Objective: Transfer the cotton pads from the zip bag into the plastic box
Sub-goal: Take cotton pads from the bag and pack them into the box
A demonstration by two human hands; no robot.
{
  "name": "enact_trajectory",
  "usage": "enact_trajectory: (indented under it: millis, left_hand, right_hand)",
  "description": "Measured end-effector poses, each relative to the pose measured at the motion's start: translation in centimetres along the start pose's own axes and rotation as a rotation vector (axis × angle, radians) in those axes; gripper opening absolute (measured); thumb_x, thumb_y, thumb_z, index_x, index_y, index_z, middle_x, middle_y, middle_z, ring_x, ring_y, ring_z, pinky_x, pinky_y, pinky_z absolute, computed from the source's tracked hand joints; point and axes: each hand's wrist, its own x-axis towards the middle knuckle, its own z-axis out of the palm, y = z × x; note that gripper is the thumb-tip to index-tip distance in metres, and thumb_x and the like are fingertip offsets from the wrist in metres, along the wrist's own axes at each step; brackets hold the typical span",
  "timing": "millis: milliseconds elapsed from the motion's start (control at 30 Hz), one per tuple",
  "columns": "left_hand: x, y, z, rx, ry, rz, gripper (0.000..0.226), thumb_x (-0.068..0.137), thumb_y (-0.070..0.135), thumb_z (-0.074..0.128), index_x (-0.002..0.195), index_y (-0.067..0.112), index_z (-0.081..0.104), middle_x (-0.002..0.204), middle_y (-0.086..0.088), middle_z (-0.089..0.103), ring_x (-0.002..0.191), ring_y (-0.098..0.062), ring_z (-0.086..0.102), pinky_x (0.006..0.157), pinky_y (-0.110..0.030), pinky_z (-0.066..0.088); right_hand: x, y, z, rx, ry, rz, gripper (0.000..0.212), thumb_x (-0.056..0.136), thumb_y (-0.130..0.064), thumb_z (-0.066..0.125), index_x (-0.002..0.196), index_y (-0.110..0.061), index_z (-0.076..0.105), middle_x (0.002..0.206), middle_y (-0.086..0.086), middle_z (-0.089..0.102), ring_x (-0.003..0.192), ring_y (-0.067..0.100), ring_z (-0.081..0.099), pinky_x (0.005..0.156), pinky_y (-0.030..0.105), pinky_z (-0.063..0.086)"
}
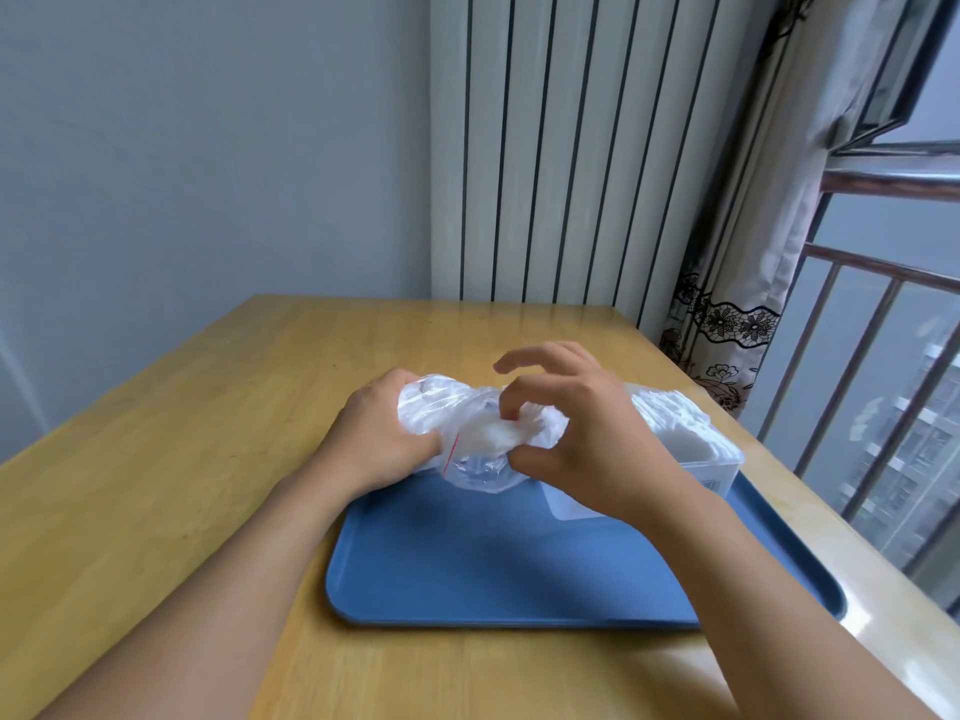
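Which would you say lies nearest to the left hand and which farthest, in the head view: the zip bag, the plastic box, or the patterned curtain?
From the left hand:
1. Zip bag: gripped in that hand, above the blue tray's far edge.
2. Plastic box: to the right, beyond the right hand, on the tray.
3. Patterned curtain: far right, past the table edge by the window.

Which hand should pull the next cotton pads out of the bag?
Right, probably. The right hand already pinches at the zip bag opening and sits beside the plastic box, while the left hand grips the bag's far side.
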Motion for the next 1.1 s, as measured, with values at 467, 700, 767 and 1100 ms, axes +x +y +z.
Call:
enact_trajectory:
  millis: [467, 700, 767, 1100]
  left_hand:
    - [-5.7, 8.3, 1.9, -0.694, 0.001, 0.432, 0.059, 0.091, 0.048, 0.050, 0.145, 0.032, 0.035, 0.133, 0.015, 0.057, 0.127, -0.009, 0.056, 0.101, -0.027, 0.048]
    - [-5.9, 8.4, 2.4, -0.646, 0.047, 0.473, 0.035, 0.106, 0.034, 0.032, 0.139, 0.025, 0.039, 0.126, 0.019, 0.060, 0.120, -0.005, 0.060, 0.094, -0.016, 0.047]
    - [-5.8, 8.1, 2.5, -0.594, 0.046, 0.484, 0.040, 0.106, 0.031, 0.031, 0.144, 0.020, 0.037, 0.130, 0.014, 0.059, 0.126, -0.007, 0.056, 0.101, -0.022, 0.047]
    - [-5.6, 7.4, 3.4, -0.271, 0.104, 0.573, 0.056, 0.097, 0.044, 0.049, 0.148, 0.027, 0.034, 0.146, 0.010, 0.050, 0.140, -0.006, 0.042, 0.114, -0.023, 0.032]
  right_hand:
    - [0.1, -2.8, 0.1, 1.286, 0.034, 0.390, 0.055, 0.083, -0.002, 0.061, 0.136, -0.013, 0.054, 0.115, 0.012, 0.066, 0.093, 0.027, 0.067, 0.085, 0.039, 0.058]
    - [0.4, -3.4, -0.1, 1.320, 0.045, 0.491, 0.049, 0.086, -0.024, 0.068, 0.132, -0.016, 0.056, 0.105, 0.000, 0.065, 0.096, 0.020, 0.066, 0.082, 0.037, 0.055]
    - [0.2, -3.4, -0.2, 1.218, 0.041, 0.499, 0.046, 0.089, -0.033, 0.073, 0.129, -0.018, 0.057, 0.099, -0.008, 0.066, 0.091, 0.018, 0.068, 0.081, 0.036, 0.057]
    - [-0.4, 2.7, -6.4, 0.567, 0.097, 0.648, 0.033, 0.078, -0.013, 0.084, 0.108, -0.018, 0.071, 0.083, 0.009, 0.076, 0.058, 0.018, 0.068, 0.047, 0.022, 0.047]
